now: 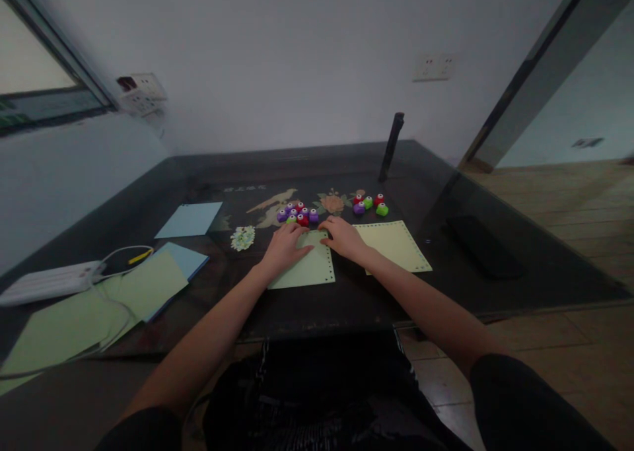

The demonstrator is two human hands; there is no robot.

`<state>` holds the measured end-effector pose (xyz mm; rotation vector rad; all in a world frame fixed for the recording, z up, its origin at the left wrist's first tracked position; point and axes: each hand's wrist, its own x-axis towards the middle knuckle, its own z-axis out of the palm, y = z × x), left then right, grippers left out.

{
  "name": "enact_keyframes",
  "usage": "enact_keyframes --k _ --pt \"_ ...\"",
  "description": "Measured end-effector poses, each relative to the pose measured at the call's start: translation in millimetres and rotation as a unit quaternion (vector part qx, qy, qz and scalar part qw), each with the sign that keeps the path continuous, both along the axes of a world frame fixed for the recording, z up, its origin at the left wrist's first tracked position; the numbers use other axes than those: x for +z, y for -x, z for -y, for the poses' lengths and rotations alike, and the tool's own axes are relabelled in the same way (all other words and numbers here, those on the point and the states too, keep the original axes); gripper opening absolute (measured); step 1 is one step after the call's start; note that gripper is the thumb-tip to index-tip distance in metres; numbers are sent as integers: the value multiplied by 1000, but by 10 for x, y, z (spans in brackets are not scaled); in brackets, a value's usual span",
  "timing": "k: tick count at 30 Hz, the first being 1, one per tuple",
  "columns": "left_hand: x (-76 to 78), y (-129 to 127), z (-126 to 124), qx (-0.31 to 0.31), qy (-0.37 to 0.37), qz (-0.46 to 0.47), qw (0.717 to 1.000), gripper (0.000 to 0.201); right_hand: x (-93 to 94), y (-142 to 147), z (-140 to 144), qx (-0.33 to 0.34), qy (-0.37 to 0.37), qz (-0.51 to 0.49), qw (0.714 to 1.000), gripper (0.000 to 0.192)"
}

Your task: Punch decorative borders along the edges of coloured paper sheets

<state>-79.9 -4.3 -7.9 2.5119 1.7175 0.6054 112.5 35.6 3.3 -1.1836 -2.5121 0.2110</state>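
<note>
Your left hand (286, 244) and right hand (344, 238) both lie flat, fingers spread and palm down, on a pale green sheet (307, 266) at the middle of the dark glass counter (347, 299); neither hand is closed around anything. The sheet is a single rectangle of matte paper, and a row of small punched holes runs along its right and near edges. Its far edge lies under your fingertips, so the shape there cannot be told. Just to its right, touching or nearly so, lies a yellow sheet (396, 245) of like size with the same dotted border on its edges. Just beyond your left fingers sits a cluster of small punches (298, 213), purple, red and green, each with a white top; a second, smaller cluster (370, 205) sits beyond the yellow sheet. A small white paper flower (242, 238) lies to the left of your left hand. Farther left are a blue sheet (189, 219), a stack of green and blue sheets (148, 286), and a white power strip (47, 282) with its cable. A dark upright post (391, 146) stands at the back of the counter.
</note>
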Motion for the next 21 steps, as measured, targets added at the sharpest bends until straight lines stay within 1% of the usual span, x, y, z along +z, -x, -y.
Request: enact_keyframes --k 4,9,14,21 --pt "5 -7 2 -3 0 3 1000 41 7 -5 8 -3 -1 -7 1000 33" --pt "16 -13 8 -2 1 14 1000 36 -13 -14 -14 -2 6 -18 1000 30" --pt "8 -8 -5 -3 9 23 1000 34 -38 -16 -42 -3 10 -26 1000 37" --pt "-2 -11 -6 -6 1 17 1000 42 -56 -11 -71 2 24 -50 998 30"
